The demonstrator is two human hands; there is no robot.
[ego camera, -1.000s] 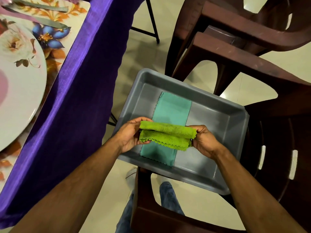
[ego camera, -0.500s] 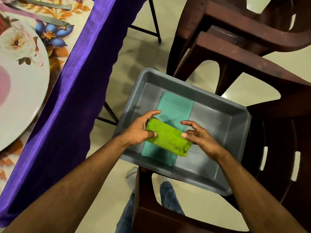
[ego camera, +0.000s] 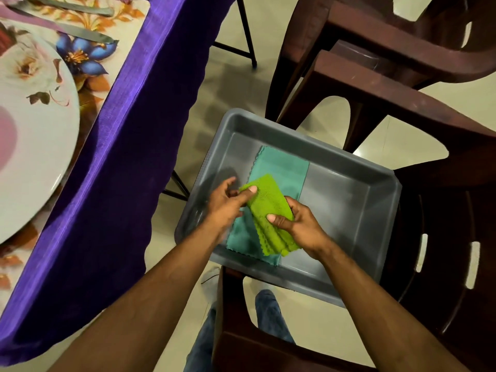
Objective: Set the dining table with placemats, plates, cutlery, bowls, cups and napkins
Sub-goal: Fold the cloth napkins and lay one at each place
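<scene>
A folded lime-green napkin is held over a grey plastic tub. My left hand pinches its upper left corner with the thumb on top. My right hand grips its lower right side, thumb across the cloth. Under it a teal napkin lies flat on the tub's floor. At the left, a white floral plate sits on a flowered placemat with cutlery beside it.
The tub rests on the seat of a dark brown plastic chair. More brown chairs stand stacked behind it. A purple tablecloth hangs over the table edge at the left. My legs and the tiled floor show below.
The green napkin has turned from lying crosswise to pointing away from me, folded narrower. Both hands have shifted their hold, the right one closing round its lower side.
</scene>
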